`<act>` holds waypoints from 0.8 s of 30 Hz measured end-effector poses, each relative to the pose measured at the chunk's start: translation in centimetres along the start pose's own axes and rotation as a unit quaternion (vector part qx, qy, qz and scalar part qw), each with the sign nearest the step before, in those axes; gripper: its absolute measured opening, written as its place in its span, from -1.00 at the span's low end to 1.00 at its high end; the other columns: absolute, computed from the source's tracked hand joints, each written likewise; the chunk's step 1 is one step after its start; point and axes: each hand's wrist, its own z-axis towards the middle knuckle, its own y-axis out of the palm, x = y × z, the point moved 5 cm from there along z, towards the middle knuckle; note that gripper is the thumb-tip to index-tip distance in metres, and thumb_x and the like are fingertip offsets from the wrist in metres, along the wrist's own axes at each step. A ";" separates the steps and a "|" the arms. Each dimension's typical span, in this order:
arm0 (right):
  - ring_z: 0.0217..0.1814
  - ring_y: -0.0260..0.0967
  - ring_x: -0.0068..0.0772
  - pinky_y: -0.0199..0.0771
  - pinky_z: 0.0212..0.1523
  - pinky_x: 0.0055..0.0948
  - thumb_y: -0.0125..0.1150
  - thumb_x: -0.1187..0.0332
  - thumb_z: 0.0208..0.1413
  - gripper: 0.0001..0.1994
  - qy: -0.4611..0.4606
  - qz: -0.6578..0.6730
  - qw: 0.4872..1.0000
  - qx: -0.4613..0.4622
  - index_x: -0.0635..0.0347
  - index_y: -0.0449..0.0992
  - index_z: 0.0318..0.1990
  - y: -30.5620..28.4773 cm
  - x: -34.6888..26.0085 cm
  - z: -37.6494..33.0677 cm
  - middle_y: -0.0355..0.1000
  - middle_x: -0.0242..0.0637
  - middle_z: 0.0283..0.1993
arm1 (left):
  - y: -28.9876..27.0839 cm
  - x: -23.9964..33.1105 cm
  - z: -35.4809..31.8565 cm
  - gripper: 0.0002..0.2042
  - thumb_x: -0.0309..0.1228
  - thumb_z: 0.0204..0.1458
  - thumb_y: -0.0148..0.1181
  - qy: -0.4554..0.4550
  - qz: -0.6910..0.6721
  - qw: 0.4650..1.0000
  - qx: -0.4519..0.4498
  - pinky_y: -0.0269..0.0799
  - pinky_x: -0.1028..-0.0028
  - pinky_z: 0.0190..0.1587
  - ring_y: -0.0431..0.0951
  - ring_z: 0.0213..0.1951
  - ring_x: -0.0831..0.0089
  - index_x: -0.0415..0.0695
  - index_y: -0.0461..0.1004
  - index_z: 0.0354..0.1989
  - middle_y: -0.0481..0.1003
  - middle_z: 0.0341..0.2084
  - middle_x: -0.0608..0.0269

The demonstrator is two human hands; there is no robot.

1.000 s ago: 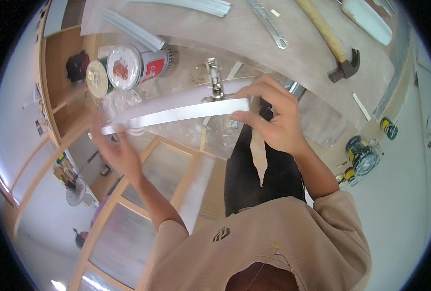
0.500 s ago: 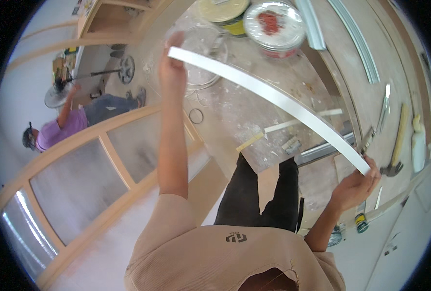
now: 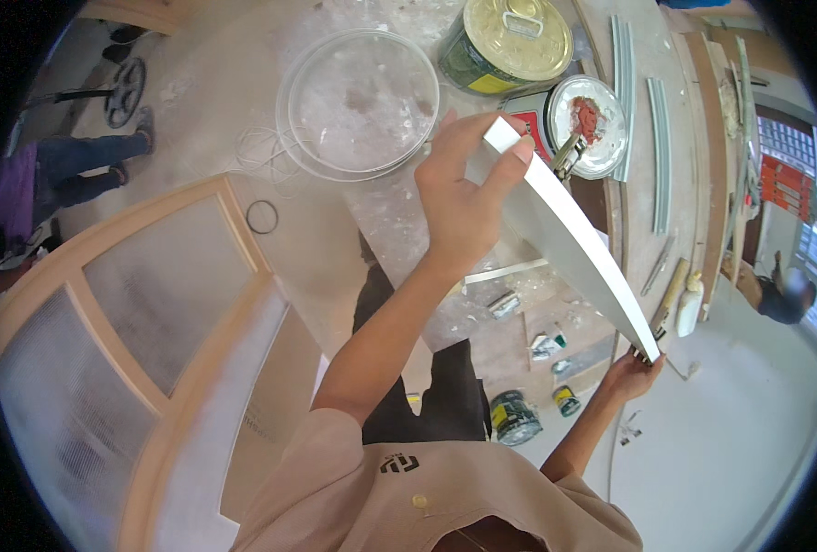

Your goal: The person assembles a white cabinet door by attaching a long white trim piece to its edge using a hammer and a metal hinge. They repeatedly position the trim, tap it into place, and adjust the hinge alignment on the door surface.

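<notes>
A long white panel (image 3: pixel 579 267) is held up in front of me, its bright narrow edge uppermost and part of its greyish broad face showing. My left hand (image 3: pixel 468 179) grips the far end, with the thumb over the edge. At the near right end, my right hand (image 3: pixel 634 375) closes around the panel's lower corner; some of its fingers are hidden. Below the panel is a dusty worktable (image 3: pixel 408 230), where a white strip (image 3: pixel 505 271) lies.
A large metal can (image 3: pixel 519 46) and a white-lidded tub (image 3: pixel 597 124) with a red smear stand beyond the panel. A hammer (image 3: pixel 671 294) and white bottle (image 3: pixel 691 304) lie right. A wood-framed glazed door (image 3: pixel 165 285) stands left. People are at the far left and far right.
The panel has tilted, so part of its broad face now shows besides the edge. My left hand has come nearer and to the right; the head view has shifted.
</notes>
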 end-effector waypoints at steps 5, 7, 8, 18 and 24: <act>0.07 0.50 -0.18 0.47 0.15 -0.21 -0.08 0.23 0.45 -0.63 -0.041 -0.007 0.999 0.011 0.43 0.49 0.03 -0.3 0.2 0.5 0.56 -0.03 -0.01 | -0.2 0.1 0.3 -0.85 -0.44 0.13 0.29 0.005 -0.015 1.000 0.004 0.11 0.18 0.42 0.52 -0.19 0.54 -0.24 0.61 -0.19 0.61 -0.33 0.27; 0.10 0.49 -0.15 0.46 0.19 -0.18 -0.10 0.25 0.45 -0.63 -0.065 -0.033 0.997 0.033 0.45 0.49 0.00 -0.3 0.3 -0.2 0.55 0.02 -0.01 | -0.2 0.3 0.2 -0.86 -0.45 0.14 0.28 0.001 -0.016 1.000 0.005 0.15 0.20 0.39 0.52 -0.19 0.53 -0.25 0.61 -0.20 0.62 -0.31 0.26; 0.11 0.48 -0.12 0.44 0.24 -0.16 -0.11 0.26 0.45 -0.63 -0.075 -0.029 0.996 0.025 0.47 0.48 0.00 -0.4 0.2 -0.4 0.53 0.05 0.02 | -0.4 0.3 0.1 -0.86 -0.46 0.14 0.27 -0.007 -0.017 1.000 0.002 0.19 0.22 0.36 0.52 -0.18 0.52 -0.25 0.61 -0.20 0.62 -0.30 0.26; 0.05 0.51 -0.19 0.47 0.16 -0.23 -0.02 0.25 0.44 -0.68 -0.055 -0.051 0.997 0.036 0.41 0.51 -0.09 0.5 -0.5 -0.7 0.56 0.03 -0.04 | 0.1 0.3 -0.3 -0.85 -0.39 0.21 0.25 -0.128 -0.059 0.990 0.018 0.39 0.34 0.17 0.52 -0.18 0.48 -0.23 0.61 -0.19 0.60 -0.24 0.32; -0.09 0.50 -0.32 0.47 0.13 -0.28 0.12 0.33 0.39 -0.84 -0.087 0.073 0.992 0.053 0.26 0.48 -0.17 1.8 0.9 -0.4 0.49 -0.27 -0.22 | 0.7 0.5 0.2 -0.74 -0.41 0.24 0.23 -0.085 -0.012 0.996 0.028 0.38 0.40 0.16 0.53 -0.02 0.39 -0.22 0.54 0.06 0.60 -0.16 0.25</act>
